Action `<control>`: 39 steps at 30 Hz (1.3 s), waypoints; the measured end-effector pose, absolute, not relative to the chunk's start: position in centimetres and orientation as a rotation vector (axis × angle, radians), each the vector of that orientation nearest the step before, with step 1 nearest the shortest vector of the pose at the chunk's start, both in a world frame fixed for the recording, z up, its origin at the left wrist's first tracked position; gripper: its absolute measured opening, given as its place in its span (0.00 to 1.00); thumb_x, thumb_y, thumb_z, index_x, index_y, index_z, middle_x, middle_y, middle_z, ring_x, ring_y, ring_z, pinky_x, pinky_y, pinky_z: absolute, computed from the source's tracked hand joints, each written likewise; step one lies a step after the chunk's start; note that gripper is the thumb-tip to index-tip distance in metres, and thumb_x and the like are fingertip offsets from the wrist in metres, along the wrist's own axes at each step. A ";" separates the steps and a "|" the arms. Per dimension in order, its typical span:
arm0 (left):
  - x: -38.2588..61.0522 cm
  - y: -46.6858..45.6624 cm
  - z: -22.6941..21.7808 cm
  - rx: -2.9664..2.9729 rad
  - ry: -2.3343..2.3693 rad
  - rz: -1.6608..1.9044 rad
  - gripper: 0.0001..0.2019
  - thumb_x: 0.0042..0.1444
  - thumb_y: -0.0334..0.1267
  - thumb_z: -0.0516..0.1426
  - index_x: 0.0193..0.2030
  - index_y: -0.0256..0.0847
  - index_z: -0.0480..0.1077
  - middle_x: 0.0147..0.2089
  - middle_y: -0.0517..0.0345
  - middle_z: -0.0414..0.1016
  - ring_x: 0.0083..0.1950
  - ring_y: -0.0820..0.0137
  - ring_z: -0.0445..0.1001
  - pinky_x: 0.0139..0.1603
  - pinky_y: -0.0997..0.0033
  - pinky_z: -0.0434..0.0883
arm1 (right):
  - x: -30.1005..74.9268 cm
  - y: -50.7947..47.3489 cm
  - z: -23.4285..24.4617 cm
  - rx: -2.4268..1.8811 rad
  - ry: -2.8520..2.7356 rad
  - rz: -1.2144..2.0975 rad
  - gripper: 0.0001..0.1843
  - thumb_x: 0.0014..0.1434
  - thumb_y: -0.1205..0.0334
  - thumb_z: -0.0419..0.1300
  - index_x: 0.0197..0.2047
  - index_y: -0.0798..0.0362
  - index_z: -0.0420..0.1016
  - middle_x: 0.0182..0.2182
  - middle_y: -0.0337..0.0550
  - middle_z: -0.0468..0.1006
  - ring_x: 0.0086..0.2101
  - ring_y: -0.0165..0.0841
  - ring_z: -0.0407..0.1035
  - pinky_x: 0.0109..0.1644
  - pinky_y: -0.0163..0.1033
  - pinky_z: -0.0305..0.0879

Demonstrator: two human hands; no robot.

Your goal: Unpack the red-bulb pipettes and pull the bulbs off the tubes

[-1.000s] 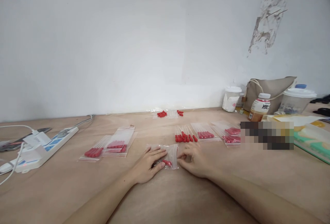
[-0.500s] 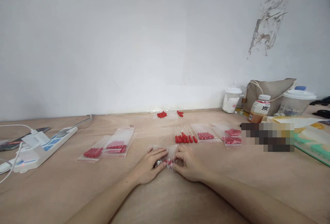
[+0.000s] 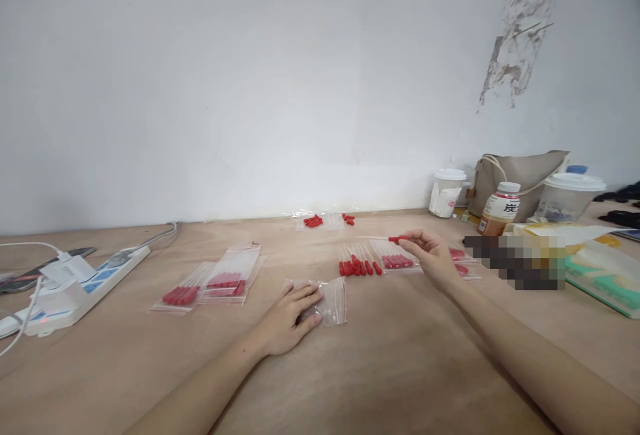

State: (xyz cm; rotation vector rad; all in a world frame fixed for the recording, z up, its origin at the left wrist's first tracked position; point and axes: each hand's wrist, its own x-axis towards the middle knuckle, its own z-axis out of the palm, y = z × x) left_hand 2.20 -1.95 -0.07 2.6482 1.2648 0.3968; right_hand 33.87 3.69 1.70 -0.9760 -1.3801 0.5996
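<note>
My left hand (image 3: 289,315) lies flat on a small clear zip bag (image 3: 327,301) in the middle of the brown table, fingers spread and pressing it down. My right hand (image 3: 431,256) is raised further right and pinches a thin clear dropper with a red bulb (image 3: 387,239), held level above a row of loose red-bulb droppers (image 3: 357,264) and a filled bag of them (image 3: 397,257).
Two filled bags (image 3: 220,280) lie to the left. A white power strip with plugs and cables (image 3: 80,281) is at far left. More red pieces in plastic (image 3: 325,221) sit by the wall. Cups, a bottle (image 3: 499,209), a bag and papers crowd the right.
My right hand left the small bag, taking a red-bulb dropper out of it, and rose up and right over the dropper rows. The left hand stayed on the bag.
</note>
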 end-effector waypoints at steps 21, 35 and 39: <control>2.2 -1.9 -0.1 2.665 1.263 0.389 0.22 0.59 0.50 0.43 0.59 0.49 0.55 0.63 0.56 0.53 0.63 0.63 0.50 0.62 0.51 0.44 | 29.3 2.8 0.0 -1.466 -1.843 -0.072 0.17 0.49 0.47 0.54 0.39 0.46 0.72 0.33 0.40 0.76 0.36 0.37 0.64 0.43 0.43 0.48; 2.2 -2.0 -0.1 2.665 1.256 0.411 0.23 0.59 0.50 0.44 0.59 0.49 0.54 0.62 0.56 0.54 0.63 0.62 0.50 0.62 0.51 0.45 | 26.4 3.9 0.6 -1.517 -1.903 -0.210 0.19 0.57 0.51 0.47 0.28 0.50 0.75 0.28 0.44 0.74 0.36 0.37 0.62 0.42 0.45 0.45; 2.2 -2.0 0.0 2.664 1.261 0.398 0.23 0.59 0.50 0.44 0.60 0.49 0.54 0.63 0.56 0.53 0.63 0.63 0.50 0.62 0.51 0.44 | 27.9 3.6 0.7 -1.536 -1.794 -0.236 0.17 0.57 0.53 0.48 0.28 0.50 0.75 0.27 0.42 0.75 0.34 0.36 0.63 0.42 0.45 0.45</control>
